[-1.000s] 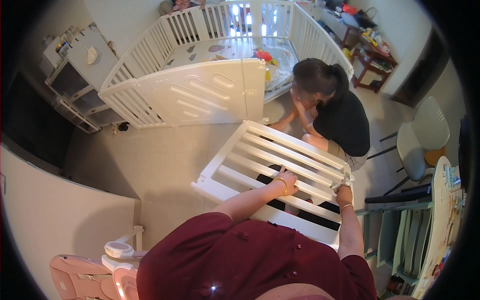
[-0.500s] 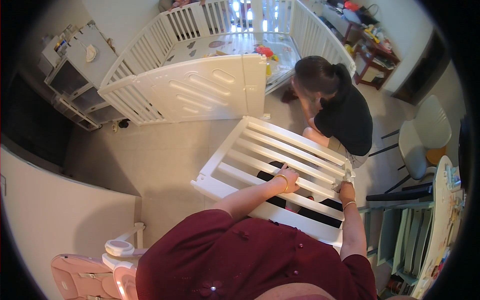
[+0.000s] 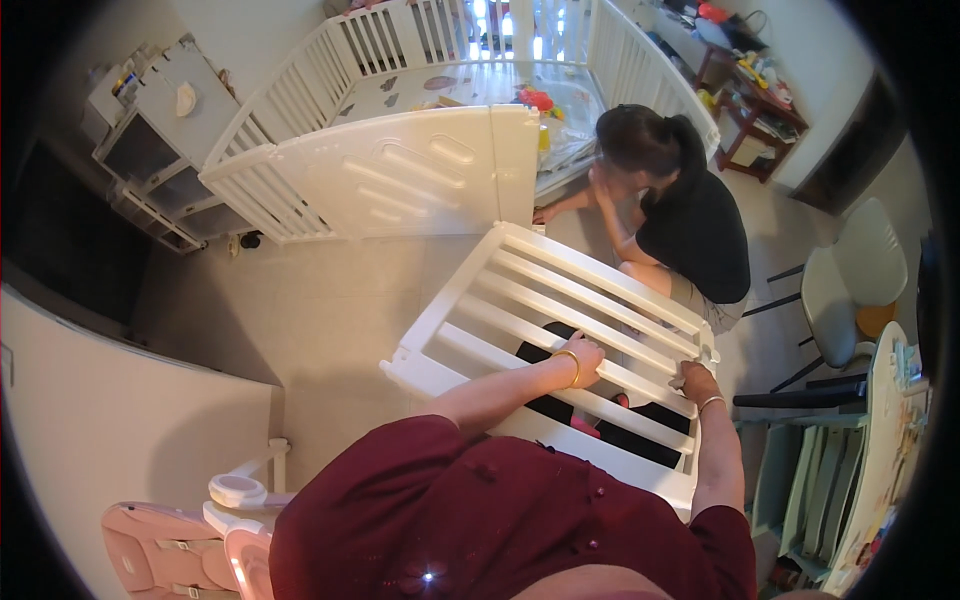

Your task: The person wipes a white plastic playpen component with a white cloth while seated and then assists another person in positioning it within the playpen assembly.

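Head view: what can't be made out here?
In the head view:
White slatted panel: near edge, partly hidden by maroon shirt
Left hand: palm, hidden by its own back
Pink item seen through that panel: partly covered by it
Pink high chair: cut off by the lower edge

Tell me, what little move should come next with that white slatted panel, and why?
Maybe ease the white slatted panel back slightly: left grip and right grip are on it, and its far corner looks close to the crouching person's hand.

Across the pale tiled floor [image 3: 320, 320] stand a white slatted playpen [image 3: 320, 185] and a dark-legged grey chair [image 3: 828, 305].
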The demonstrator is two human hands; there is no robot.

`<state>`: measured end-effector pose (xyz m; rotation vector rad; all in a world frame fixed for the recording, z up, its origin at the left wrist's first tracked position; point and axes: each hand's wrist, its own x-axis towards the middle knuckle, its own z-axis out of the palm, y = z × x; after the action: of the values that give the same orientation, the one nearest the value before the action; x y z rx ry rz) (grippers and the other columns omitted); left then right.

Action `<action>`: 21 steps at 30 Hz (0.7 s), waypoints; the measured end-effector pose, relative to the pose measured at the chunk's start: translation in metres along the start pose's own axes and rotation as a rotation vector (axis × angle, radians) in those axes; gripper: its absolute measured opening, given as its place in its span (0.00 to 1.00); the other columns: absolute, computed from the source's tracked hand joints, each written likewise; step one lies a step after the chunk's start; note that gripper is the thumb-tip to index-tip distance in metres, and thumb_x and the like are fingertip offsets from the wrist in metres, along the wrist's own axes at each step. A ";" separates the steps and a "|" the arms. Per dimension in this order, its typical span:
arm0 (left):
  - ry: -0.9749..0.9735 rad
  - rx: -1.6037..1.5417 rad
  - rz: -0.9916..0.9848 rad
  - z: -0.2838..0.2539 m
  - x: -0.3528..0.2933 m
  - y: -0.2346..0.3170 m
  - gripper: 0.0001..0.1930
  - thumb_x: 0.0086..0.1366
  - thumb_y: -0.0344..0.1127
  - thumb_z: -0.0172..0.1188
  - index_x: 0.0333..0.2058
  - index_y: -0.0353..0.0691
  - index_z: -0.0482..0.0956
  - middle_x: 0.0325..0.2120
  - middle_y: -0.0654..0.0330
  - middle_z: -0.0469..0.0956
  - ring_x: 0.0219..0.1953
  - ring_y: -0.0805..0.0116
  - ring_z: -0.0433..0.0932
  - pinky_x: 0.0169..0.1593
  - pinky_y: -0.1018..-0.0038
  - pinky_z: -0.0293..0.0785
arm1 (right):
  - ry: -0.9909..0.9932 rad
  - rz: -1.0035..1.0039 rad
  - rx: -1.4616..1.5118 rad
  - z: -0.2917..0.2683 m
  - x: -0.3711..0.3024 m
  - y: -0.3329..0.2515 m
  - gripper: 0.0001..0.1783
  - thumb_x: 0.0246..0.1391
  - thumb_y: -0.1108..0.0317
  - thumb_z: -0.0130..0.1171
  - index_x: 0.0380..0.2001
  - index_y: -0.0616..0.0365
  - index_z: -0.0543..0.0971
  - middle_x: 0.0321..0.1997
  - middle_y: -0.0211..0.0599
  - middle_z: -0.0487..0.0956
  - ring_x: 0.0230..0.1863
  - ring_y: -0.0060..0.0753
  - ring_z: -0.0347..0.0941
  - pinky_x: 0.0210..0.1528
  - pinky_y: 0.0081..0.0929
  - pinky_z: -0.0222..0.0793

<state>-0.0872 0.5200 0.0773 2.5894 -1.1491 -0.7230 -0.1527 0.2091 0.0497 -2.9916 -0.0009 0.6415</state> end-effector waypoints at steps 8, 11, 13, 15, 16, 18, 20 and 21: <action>-0.033 0.068 0.014 -0.013 -0.013 0.015 0.19 0.56 0.47 0.58 0.41 0.40 0.78 0.41 0.53 0.78 0.47 0.58 0.75 0.52 0.63 0.64 | 0.069 0.006 -0.067 0.008 -0.016 0.005 0.13 0.39 0.76 0.57 0.33 0.60 0.73 0.39 0.50 0.77 0.45 0.49 0.73 0.48 0.37 0.69; -0.071 0.040 -0.003 -0.016 -0.017 0.017 0.20 0.56 0.47 0.58 0.42 0.39 0.76 0.42 0.51 0.77 0.49 0.57 0.73 0.53 0.64 0.64 | 0.108 -0.003 -0.093 0.005 -0.023 0.001 0.12 0.38 0.78 0.56 0.32 0.60 0.74 0.37 0.51 0.77 0.43 0.50 0.74 0.47 0.37 0.70; -0.084 0.035 -0.019 -0.017 -0.022 0.021 0.20 0.57 0.47 0.59 0.43 0.39 0.76 0.43 0.51 0.76 0.50 0.57 0.73 0.53 0.64 0.64 | 0.133 -0.005 -0.112 0.000 -0.031 0.000 0.12 0.38 0.78 0.55 0.31 0.60 0.74 0.36 0.51 0.78 0.42 0.50 0.75 0.46 0.37 0.70; -0.111 0.026 -0.026 -0.018 -0.024 0.023 0.22 0.57 0.47 0.59 0.47 0.41 0.75 0.45 0.51 0.76 0.51 0.55 0.72 0.53 0.63 0.66 | 0.183 -0.018 -0.107 -0.006 -0.040 0.000 0.11 0.39 0.78 0.54 0.31 0.61 0.75 0.35 0.52 0.78 0.40 0.52 0.75 0.45 0.38 0.71; -0.106 0.022 -0.026 -0.020 -0.029 0.026 0.22 0.57 0.47 0.59 0.47 0.41 0.75 0.45 0.51 0.76 0.51 0.55 0.72 0.53 0.63 0.66 | 0.183 -0.020 -0.112 -0.011 -0.046 -0.002 0.11 0.39 0.78 0.54 0.31 0.61 0.75 0.35 0.52 0.78 0.40 0.52 0.75 0.45 0.38 0.71; -0.114 0.002 -0.016 -0.024 -0.035 0.033 0.23 0.57 0.47 0.59 0.47 0.41 0.75 0.45 0.50 0.76 0.50 0.53 0.73 0.53 0.63 0.67 | 0.186 -0.022 -0.078 -0.024 -0.060 -0.003 0.09 0.42 0.75 0.52 0.31 0.61 0.76 0.34 0.54 0.78 0.41 0.49 0.76 0.44 0.38 0.71; -0.075 -0.007 0.037 -0.028 -0.041 0.041 0.22 0.58 0.48 0.59 0.45 0.36 0.76 0.44 0.48 0.76 0.49 0.52 0.74 0.53 0.63 0.68 | 0.166 0.004 -0.090 -0.036 -0.075 -0.006 0.10 0.41 0.76 0.52 0.31 0.62 0.75 0.34 0.55 0.78 0.40 0.51 0.76 0.45 0.39 0.70; -0.093 0.000 0.041 -0.032 -0.042 0.045 0.23 0.58 0.48 0.59 0.45 0.36 0.76 0.44 0.48 0.76 0.50 0.52 0.73 0.53 0.63 0.68 | 0.191 0.008 -0.042 -0.037 -0.083 -0.003 0.10 0.40 0.76 0.53 0.31 0.63 0.75 0.34 0.55 0.78 0.40 0.52 0.75 0.45 0.40 0.70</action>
<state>-0.1233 0.5208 0.1371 2.5487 -1.2253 -0.8417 -0.2130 0.2078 0.1178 -3.0820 0.0092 0.3577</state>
